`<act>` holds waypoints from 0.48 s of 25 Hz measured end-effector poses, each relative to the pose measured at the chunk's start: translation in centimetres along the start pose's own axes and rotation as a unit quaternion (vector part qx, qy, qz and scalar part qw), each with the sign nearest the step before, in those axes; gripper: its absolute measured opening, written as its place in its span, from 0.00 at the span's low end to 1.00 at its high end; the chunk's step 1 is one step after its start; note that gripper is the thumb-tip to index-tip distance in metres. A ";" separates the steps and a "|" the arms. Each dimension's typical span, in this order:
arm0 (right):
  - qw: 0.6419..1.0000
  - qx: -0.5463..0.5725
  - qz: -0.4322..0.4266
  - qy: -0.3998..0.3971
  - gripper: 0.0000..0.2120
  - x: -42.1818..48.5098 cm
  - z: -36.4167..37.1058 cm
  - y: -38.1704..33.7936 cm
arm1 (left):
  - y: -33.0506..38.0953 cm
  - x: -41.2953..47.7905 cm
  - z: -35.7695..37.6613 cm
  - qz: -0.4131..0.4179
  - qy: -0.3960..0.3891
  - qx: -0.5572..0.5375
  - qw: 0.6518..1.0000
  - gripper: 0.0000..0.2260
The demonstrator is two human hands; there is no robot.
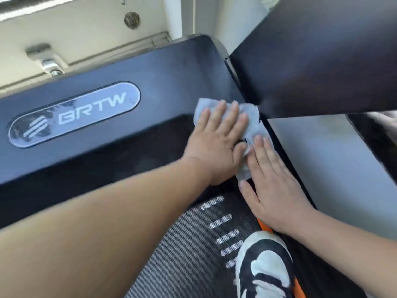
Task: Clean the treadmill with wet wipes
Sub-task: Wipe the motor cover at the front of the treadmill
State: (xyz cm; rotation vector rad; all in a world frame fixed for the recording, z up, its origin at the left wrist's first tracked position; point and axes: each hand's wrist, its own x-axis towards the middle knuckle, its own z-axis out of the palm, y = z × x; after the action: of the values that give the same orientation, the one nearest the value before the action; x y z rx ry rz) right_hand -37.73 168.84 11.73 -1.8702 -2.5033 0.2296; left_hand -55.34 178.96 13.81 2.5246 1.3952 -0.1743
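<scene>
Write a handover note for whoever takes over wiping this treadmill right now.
Left hand: flat, pressing the wipe on the hood, near its right corner.
Right hand: flat, fingertips on the wipe's near edge, by the right side rail.
Done: the wipe is at that corner; what's already clean can't be told.
Left: probably the rest of the hood, the logo plate and the belt, where a shoe stands.

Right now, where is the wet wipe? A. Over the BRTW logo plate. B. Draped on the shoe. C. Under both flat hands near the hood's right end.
C: the wet wipe lies pressed under the left hand and right hand.
</scene>
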 end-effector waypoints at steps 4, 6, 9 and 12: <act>0.998 0.000 0.034 -0.043 0.37 -3.9 1.1 -0.3 | 3.8 -3.3 3.0 0.098 0.007 0.041 0.994 0.30; 0.998 0.002 0.050 -0.048 0.38 -4.9 1.3 -0.3 | 3.1 -4.0 3.8 0.158 0.015 0.054 0.986 0.30; 0.999 0.007 0.032 -0.028 0.39 -3.4 0.7 -1.1 | -2.1 -4.4 3.5 0.151 0.028 0.049 0.987 0.31; 1.000 0.004 0.006 -0.004 0.38 2.1 0.1 -2.7 | -9.2 -3.9 1.1 0.010 0.011 0.091 0.996 0.34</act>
State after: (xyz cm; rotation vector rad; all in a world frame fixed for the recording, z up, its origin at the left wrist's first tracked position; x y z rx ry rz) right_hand -40.94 170.09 11.83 -1.8859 -2.4915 0.2474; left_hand -65.23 180.17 12.13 2.6949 1.4204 -0.2822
